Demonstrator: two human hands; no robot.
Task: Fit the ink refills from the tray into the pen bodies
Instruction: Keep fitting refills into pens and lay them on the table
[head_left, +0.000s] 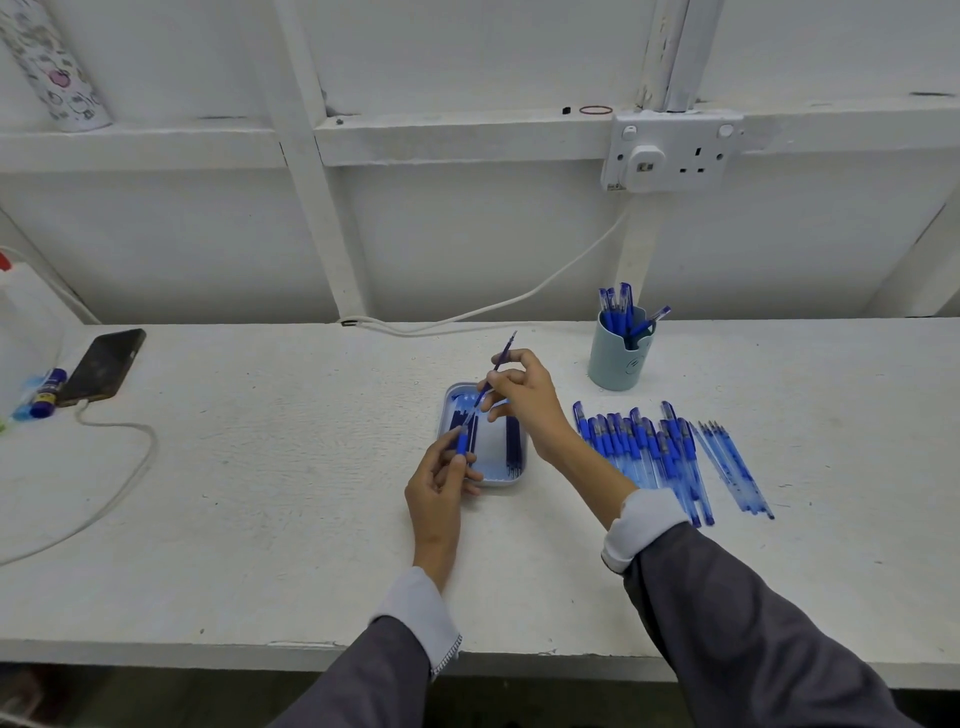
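A pale blue tray (497, 480) lies mid-table with dark blue ink refills (512, 444) along its inner sides. Above it, my left hand (439, 491) grips a blue pen body (464, 439) by its grip end. My right hand (524, 397) pinches a dark refill (505, 353) that slants up and away, its lower end meeting the pen body's open end. To the right of the tray lies a row of blue pens (644, 452), with several clear blue barrels (735, 470) beside them.
A light blue cup (615, 364) holding several pens stands behind the row. At far left lie a black phone (104, 366) on a white cable (124, 467) and a glue stick (49, 392). A white cable (493, 306) runs from the wall socket (672, 150) to the table.
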